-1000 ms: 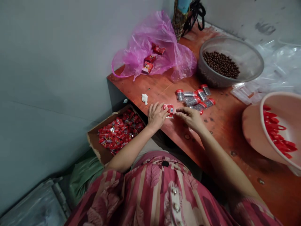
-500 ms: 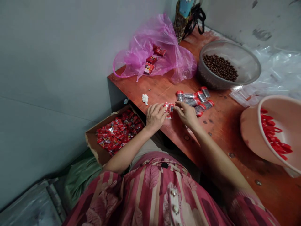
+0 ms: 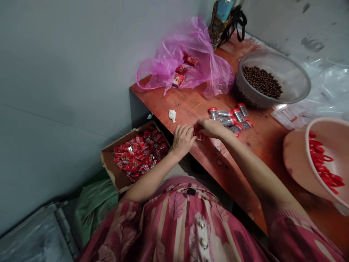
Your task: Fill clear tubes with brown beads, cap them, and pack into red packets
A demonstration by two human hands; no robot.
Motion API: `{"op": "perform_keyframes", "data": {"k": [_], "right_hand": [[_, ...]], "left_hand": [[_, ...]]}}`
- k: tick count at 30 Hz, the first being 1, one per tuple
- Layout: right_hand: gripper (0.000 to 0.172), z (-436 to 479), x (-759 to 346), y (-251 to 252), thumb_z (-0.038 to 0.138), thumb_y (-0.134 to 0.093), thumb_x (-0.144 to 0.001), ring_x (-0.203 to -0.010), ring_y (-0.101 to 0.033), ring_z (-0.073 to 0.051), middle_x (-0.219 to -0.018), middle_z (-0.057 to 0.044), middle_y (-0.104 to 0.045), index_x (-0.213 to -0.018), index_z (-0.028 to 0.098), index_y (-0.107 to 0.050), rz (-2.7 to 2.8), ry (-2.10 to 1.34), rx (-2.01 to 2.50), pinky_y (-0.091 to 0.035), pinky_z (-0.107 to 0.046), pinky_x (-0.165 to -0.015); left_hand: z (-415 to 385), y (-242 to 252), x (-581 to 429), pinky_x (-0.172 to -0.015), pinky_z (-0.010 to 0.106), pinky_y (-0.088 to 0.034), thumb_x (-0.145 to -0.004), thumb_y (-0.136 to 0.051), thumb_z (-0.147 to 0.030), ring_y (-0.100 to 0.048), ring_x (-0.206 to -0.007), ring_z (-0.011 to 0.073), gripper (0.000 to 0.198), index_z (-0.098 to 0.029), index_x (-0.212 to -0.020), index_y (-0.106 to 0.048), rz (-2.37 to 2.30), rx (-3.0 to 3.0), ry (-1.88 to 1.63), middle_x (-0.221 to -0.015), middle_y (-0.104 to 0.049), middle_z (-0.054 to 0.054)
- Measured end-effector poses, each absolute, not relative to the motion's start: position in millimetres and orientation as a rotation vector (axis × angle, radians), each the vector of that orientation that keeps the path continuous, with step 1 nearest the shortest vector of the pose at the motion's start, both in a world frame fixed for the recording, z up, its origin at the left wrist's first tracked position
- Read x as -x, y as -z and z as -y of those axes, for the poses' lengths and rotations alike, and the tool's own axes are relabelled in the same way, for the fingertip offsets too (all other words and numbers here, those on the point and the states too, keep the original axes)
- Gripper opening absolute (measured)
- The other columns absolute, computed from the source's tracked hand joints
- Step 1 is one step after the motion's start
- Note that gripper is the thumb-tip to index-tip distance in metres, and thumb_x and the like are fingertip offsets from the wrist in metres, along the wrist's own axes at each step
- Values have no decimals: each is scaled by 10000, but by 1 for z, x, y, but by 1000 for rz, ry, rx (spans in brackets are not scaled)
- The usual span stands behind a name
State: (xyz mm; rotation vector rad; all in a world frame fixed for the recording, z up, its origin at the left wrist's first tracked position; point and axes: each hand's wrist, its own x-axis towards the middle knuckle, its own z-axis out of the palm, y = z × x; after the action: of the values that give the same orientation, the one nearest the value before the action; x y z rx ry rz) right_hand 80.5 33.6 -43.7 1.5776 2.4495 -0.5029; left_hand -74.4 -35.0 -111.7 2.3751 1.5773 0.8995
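Observation:
A small red packet [image 3: 198, 134] lies at the near edge of the red-brown table [image 3: 191, 105], pinched between both hands. My left hand [image 3: 182, 139] curls round its left side. My right hand [image 3: 210, 127] closes over its top and right side, hiding most of it. Just behind my right hand lie several small clear vials with red caps [image 3: 230, 117]. To the left, below the table edge, an open cardboard box [image 3: 109, 160] holds many red packets [image 3: 139, 153].
A pink plastic bag [image 3: 188, 58] with red packets lies at the back. A metal bowl [image 3: 294, 76] holds brown balls. A pink basin [image 3: 300, 163] at right holds red caps. Clear plastic bags [image 3: 324, 87] lie by the wall. A white scrap [image 3: 172, 115] lies near the table corner.
The flat packet held apart between both hands has been gathered in. My right hand moved left over it and both hands now close on it together.

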Motion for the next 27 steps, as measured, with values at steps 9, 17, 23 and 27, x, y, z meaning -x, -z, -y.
{"op": "perform_keyframes", "data": {"k": [9,17,23,27], "right_hand": [[167,-14,-102,51,312,-638,-706,-699,-531,-128,-764,13,-586,-751,189,-534,-2713,1682,-1847,-434,-259,-674],[271,-8,-111,68,225,-627,-689,-1031,-567,-176,-1081,-48,-609,-946,208,-544,-2886,1648,-2185,-417,-380,-963],[286,2,-126,71,294,-606,-740,-934,-614,-184,-1030,-63,-646,-1005,187,-582,-2754,1508,-2363,-474,-375,-877],[279,15,-127,64,341,-598,-781,-855,-624,-182,-966,-58,-664,-1012,184,-608,-2711,1308,-2478,-484,-368,-828]], "left_hand": [[31,91,77,-836,297,-485,-814,-625,-415,-634,-897,177,321,-173,-1023,-596,-1409,-2019,-1130,-963,-683,60],[23,86,76,-790,319,-442,-949,-364,-244,-615,-839,186,292,-167,-937,-646,-1332,-2598,-934,-875,-665,92],[39,89,73,-872,356,-440,-848,-505,-538,-582,-993,246,516,-131,-1155,-582,-1293,-2640,-791,-1060,-639,139],[12,85,100,-970,408,-391,-901,-459,-445,-514,-1147,281,494,-135,-1281,-513,-1688,-2473,-853,-1232,-573,167]]}}
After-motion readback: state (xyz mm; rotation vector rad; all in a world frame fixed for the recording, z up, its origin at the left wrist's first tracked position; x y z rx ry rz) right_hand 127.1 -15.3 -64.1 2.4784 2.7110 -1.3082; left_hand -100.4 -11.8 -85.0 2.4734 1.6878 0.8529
